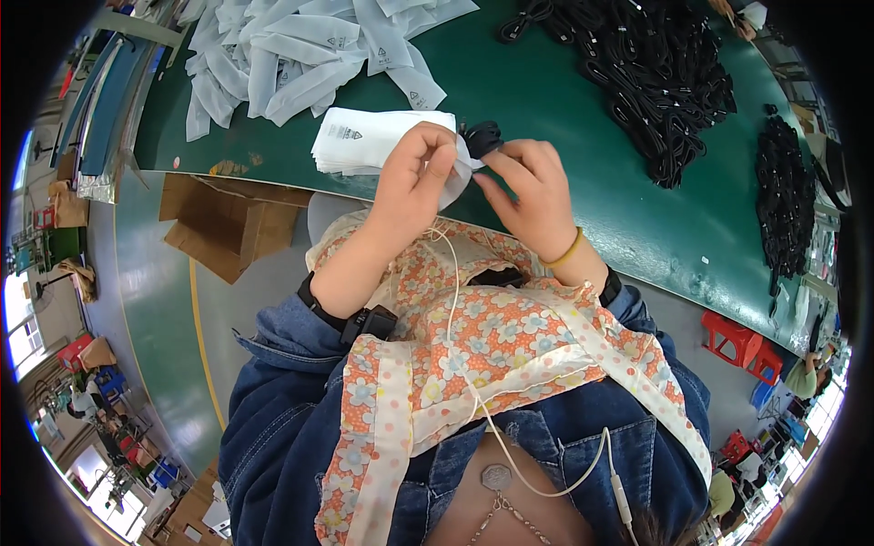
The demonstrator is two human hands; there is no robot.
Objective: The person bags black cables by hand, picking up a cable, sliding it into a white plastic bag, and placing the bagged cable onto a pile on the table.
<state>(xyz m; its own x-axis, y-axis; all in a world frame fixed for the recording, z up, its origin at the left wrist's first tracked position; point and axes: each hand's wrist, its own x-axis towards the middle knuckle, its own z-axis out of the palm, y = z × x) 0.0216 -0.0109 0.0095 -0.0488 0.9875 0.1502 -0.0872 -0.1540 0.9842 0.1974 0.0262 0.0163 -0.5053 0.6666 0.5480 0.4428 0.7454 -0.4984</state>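
Near the table's front edge, my left hand [410, 187] pinches a translucent white plastic bag [454, 185] between thumb and fingers. My right hand [533, 193] is closed on a coiled black cable [482, 137], which sits at the mouth of the bag. How far the cable reaches into the bag is hard to make out, since fingers cover part of it. Just left of my hands lies a neat stack of flat white plastic bags [364, 138], with the left hand overlapping its right end.
On the green table [583, 218], a loose heap of filled translucent bags [300, 59] lies far left. Black coiled cables [651, 82] pile up far right, with another bunch [785, 196] at the right edge. An open cardboard box [232, 223] stands below the table's left front; red stools [731, 338] stand lower right.
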